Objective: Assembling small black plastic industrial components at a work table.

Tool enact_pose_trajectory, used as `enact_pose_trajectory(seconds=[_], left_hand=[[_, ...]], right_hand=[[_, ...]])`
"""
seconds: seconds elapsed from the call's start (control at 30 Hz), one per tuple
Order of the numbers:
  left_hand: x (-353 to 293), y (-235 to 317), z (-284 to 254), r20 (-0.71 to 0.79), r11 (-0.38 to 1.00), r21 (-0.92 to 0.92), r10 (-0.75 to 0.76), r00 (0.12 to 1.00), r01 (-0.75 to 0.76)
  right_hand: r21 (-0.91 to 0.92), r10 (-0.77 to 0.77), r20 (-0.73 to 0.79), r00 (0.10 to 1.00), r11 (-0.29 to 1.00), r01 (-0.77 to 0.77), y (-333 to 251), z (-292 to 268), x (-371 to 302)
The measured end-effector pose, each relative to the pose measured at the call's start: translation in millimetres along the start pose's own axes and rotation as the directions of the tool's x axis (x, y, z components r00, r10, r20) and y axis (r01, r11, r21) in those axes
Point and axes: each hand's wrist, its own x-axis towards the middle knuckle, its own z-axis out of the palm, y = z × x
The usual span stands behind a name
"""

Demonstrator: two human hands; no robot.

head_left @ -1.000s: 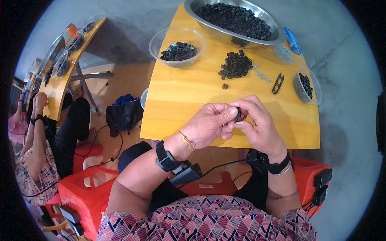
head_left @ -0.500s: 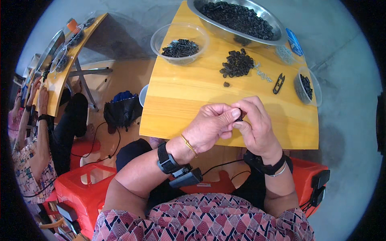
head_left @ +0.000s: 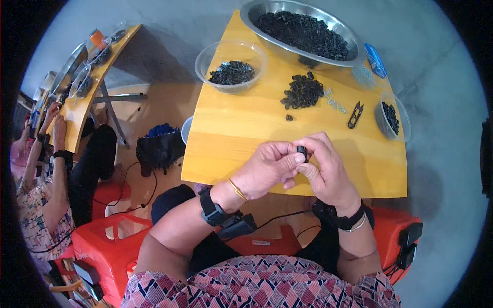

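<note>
- Yellow table (head_left: 246,138), with a steel bowl (head_left: 257,13) of black parts at its far edge.
- Left hand (head_left: 267,167) and right hand (head_left: 326,167) meet above the near edge.
- Fingers (head_left: 294,159) of both pinch one small black part (head_left: 302,152); it looks light, stiff, best gripped by its sides.

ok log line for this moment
left hand + right hand: pinching small black part | above yellow table | loose black pile behind

One package on the bench.
Blue packet (head_left: 376,59): flat, rectangular, with pale markings, lying at the far right corner of the bench (head_left: 241,138), just beside the steel bowl (head_left: 345,31). No signs or screens seen.
</note>
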Motion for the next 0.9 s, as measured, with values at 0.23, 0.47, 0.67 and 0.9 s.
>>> enact_pose_trajectory(seconds=[0.23, 0.47, 0.67, 0.9], left_hand=[[1, -3, 5, -0.009, 0.997, 0.054, 0.06, 0.998, -0.059], [2, 9, -2, 0.073, 0.971, -0.197, -0.12, 0.99, 0.132], [4, -1, -4, -0.001, 0.993, -0.108, -0.056, 0.998, 0.056], [2, -1, 2, -0.025, 0.999, -0.046, -0.006, 1.0, 0.005]], right_hand=[[0.015, -0.014, 0.001, 1.0, 1.0, 0.014, -2, -2, 1], [0.025, -0.037, 0.021, 0.999, 0.999, 0.036, 6, -4, -1], [-0.002, -0.045, -0.002, 0.999, 0.999, 0.045, 4, 5, -1], [-0.102, -0.102, -0.049, 0.994, 0.99, 0.097, 7, 12, -4]])
